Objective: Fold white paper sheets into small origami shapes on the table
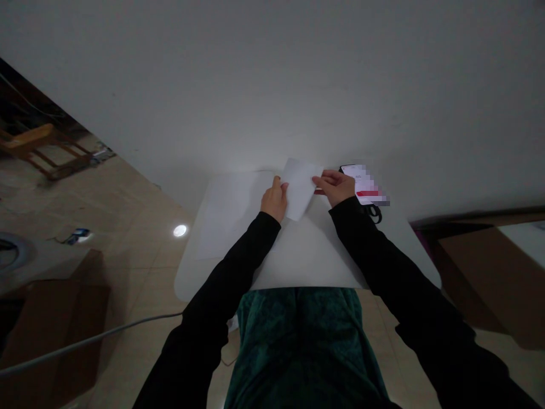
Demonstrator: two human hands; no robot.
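Note:
A folded white sheet of paper [300,187] is held up over the white table [298,255], tilted. My left hand [275,200] is closed on its left edge, thumb on top. On its upper right corner my right hand [336,186] pinches it with fingers together. Both arms wear black sleeves.
A phone [361,183] with a lit screen lies right of my right hand, with a black cord [374,213] beside it. The table stands against a white wall. A grey cable [85,341] and a brown box [55,329] are on the tiled floor at left; a brown cabinet [489,272] is at right.

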